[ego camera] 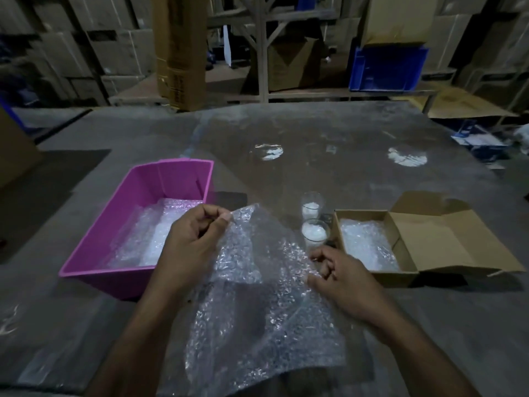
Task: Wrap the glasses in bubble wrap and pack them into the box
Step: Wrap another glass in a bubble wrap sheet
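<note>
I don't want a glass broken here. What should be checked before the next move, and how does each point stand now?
1. Clear bubble wrap sheet held by both hands: ok, left hand pinches the top edge, right hand the side.
2. Sheet spread flat: not ok, still lifted.
3. Two clear drinking glasses upright on the table: ok.
4. Open brown cardboard box lined with wrap: ok.
5. Glasses intact: cannot tell.

The grey surface [343, 133] carries two glasses [313, 224] near its middle; left of the glasses sits a pink bin [183, 179], right of them, just beside, an open cardboard box [406, 277].
</note>
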A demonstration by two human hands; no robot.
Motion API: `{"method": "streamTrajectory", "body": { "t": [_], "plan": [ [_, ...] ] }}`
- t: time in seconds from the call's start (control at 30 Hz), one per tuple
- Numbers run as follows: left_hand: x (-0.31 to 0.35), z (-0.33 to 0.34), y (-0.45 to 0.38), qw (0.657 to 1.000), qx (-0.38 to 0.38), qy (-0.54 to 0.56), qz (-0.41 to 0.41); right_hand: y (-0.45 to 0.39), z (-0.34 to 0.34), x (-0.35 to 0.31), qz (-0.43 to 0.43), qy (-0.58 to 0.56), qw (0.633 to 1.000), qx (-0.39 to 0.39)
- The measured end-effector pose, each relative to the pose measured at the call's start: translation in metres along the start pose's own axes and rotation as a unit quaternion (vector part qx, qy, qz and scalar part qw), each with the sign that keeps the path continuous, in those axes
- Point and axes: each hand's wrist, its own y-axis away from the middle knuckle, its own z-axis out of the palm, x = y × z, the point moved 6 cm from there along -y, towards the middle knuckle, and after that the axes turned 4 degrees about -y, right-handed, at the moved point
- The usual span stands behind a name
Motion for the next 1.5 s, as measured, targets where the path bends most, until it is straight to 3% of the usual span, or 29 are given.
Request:
{"method": "streamTrajectory", "body": {
  "t": [0.13, 0.37, 0.5, 0.63, 0.73, 0.97, 1.1, 1.17, 1.27, 1.4, 1.5],
  "plan": [
    [-0.001, 0.018, 0.004, 0.998, -0.047, -0.023, -0.016, 0.011, 0.001, -0.004, -0.050, 0.036, 0.997, 0.040],
    [0.005, 0.061, 0.019, 0.986, -0.147, 0.025, -0.071, 0.019, 0.001, -0.051, -0.202, -0.005, 0.979, 0.026],
    [0.008, 0.060, 0.029, 0.983, -0.112, 0.129, -0.071, 0.013, -0.008, -0.060, -0.250, 0.004, 0.966, 0.074],
    [-0.001, 0.043, 0.032, 0.967, -0.138, 0.202, -0.070, 0.008, -0.015, -0.052, -0.211, -0.079, 0.972, 0.072],
    [-0.013, 0.036, 0.051, 0.974, -0.164, 0.154, -0.037, 0.007, -0.016, -0.052, -0.174, -0.174, 0.966, 0.076],
    [-0.031, 0.026, 0.063, 0.984, -0.165, 0.067, -0.020, -0.006, -0.018, -0.046, -0.123, -0.243, 0.954, 0.123],
    [-0.035, 0.022, 0.047, 0.994, -0.099, -0.035, -0.042, -0.015, -0.020, -0.042, -0.087, -0.337, 0.930, 0.118],
    [-0.035, 0.022, 0.037, 0.996, -0.078, -0.014, -0.039, -0.018, -0.018, -0.042, -0.071, -0.362, 0.922, 0.115],
    [-0.036, 0.026, 0.029, 0.989, -0.140, 0.030, -0.025, -0.022, -0.020, -0.040, -0.055, -0.398, 0.906, 0.136],
    [-0.039, 0.035, 0.026, 0.970, -0.244, -0.017, -0.001, -0.027, -0.028, -0.038, -0.045, -0.417, 0.894, 0.159],
    [-0.048, 0.038, 0.016, 0.979, -0.200, -0.017, -0.020, -0.030, -0.030, -0.037, -0.045, -0.420, 0.892, 0.162]
  ]
}}
